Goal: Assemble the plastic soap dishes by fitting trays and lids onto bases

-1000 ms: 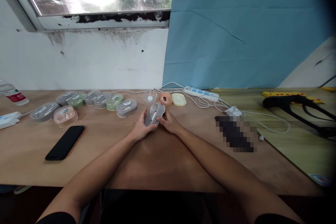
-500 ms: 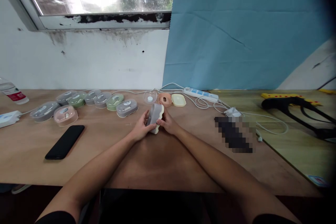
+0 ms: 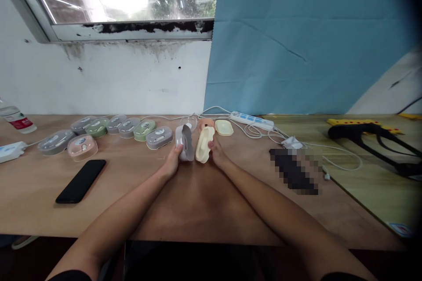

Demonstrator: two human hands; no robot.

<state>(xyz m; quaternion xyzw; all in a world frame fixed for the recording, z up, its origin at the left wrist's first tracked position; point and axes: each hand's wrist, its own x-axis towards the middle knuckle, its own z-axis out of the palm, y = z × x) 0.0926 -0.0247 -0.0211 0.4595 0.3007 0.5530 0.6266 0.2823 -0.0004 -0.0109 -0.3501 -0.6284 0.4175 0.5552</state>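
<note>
My left hand [image 3: 172, 160] is closed on a grey plastic case shell [image 3: 180, 142], held on its side with its hollow facing right. My right hand [image 3: 217, 153] grips a cream plastic tray [image 3: 204, 147] with a raised rim, tilted upright. A small gap separates the two parts above the table. Just behind them lie a clear round cover [image 3: 189, 121], an orange piece [image 3: 206, 122] partly hidden by the cream tray, and a second, squarish cream tray [image 3: 224, 127].
Several lidded oval cases stand at the left, among them a green case [image 3: 144, 130] and a pink case [image 3: 82, 145]. A black phone [image 3: 81, 181] lies in front of them. A power strip [image 3: 252, 120] with loose cables [image 3: 343, 167] is at the back right.
The grey shell and cream tray were together between both hands; now they are apart. My left hand has moved left with the shell, my right hand slightly right with the tray.
</note>
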